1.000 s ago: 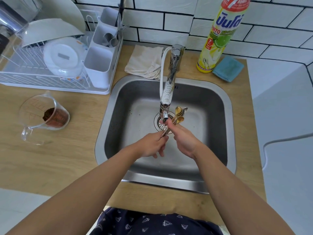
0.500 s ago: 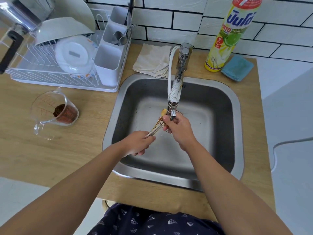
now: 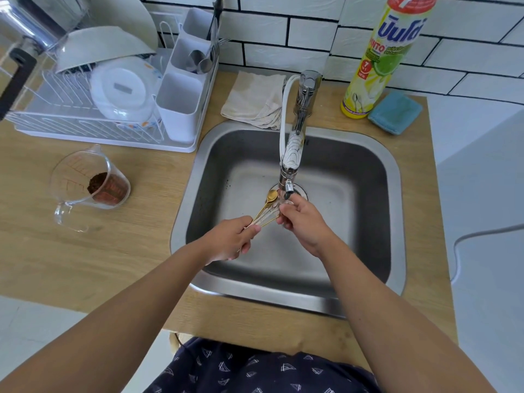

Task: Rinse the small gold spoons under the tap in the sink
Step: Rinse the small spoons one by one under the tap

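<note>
A bunch of small gold spoons (image 3: 268,207) is held over the steel sink (image 3: 394,177), bowls pointing up toward the tap (image 3: 292,154). My left hand (image 3: 229,241) grips the handle ends. My right hand (image 3: 302,219) pinches the bunch near the bowls, right under the tap's nozzle. One gold bowl shows just left of the nozzle; the other bowls are hidden by my right fingers. Water blurs the spot below the nozzle.
A white dish rack (image 3: 85,109) with bowls and a cutlery holder stands back left. A glass measuring jug (image 3: 88,188) with brown powder sits on the wooden counter left of the sink. Behind the sink lie a folded cloth (image 3: 255,97), a dish soap bottle (image 3: 382,58) and a blue sponge (image 3: 395,112).
The spoons swung from right of the tap nozzle to its left and now sit under it. Both hands followed; the left hand keeps hold of the handles.
</note>
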The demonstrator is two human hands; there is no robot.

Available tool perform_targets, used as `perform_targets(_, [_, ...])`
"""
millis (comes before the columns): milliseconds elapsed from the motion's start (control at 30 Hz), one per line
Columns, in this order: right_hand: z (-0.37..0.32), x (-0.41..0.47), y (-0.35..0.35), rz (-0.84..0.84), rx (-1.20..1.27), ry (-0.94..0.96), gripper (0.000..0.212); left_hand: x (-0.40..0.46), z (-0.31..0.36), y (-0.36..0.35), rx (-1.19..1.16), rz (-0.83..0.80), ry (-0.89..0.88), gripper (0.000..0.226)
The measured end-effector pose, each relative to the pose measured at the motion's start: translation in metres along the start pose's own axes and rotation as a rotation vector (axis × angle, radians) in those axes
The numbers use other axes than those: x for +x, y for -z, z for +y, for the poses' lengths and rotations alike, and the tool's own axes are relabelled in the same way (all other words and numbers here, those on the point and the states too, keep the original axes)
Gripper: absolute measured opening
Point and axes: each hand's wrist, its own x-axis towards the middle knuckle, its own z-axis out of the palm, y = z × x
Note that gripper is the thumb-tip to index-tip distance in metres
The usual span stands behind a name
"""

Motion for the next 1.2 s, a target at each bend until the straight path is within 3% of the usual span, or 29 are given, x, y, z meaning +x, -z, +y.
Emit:
perform_targets(133, [-0.005,-0.001,-0.003,0.103,0.037,0.061,0.005,0.000,0.003,-0.002,-0.002,-0.003,-0.033,0.025])
perform_targets(433, [-0.018,-0.005,-0.002,0.065,-0.028,0.060,0.021,-0.005,0.005,-0.003,-0.253,-0.065,0.063,0.026])
perform_targets(600, [-0.022,-0.006,-0.007,0.105,0.045,0.051,0.004,-0.005,0.009,-0.006,-0.267,-0.050,0.076,0.027])
perform_targets(733, [-0.023,-0.004,-0.005,0.093,0.058,0.036,0.005,-0.006,0.009,-0.007,-0.324,-0.054,0.085,0.025])
perform_targets(933, [-0.025,-0.005,-0.002,0.040,0.141,-0.020,0.024,-0.006,0.008,-0.007,-0.472,-0.091,0.111,0.034])
perform_targets(1200, [-0.020,-0.006,-0.003,0.057,0.093,-0.038,0.006,-0.006,0.013,-0.005,-0.401,-0.118,0.103,0.023])
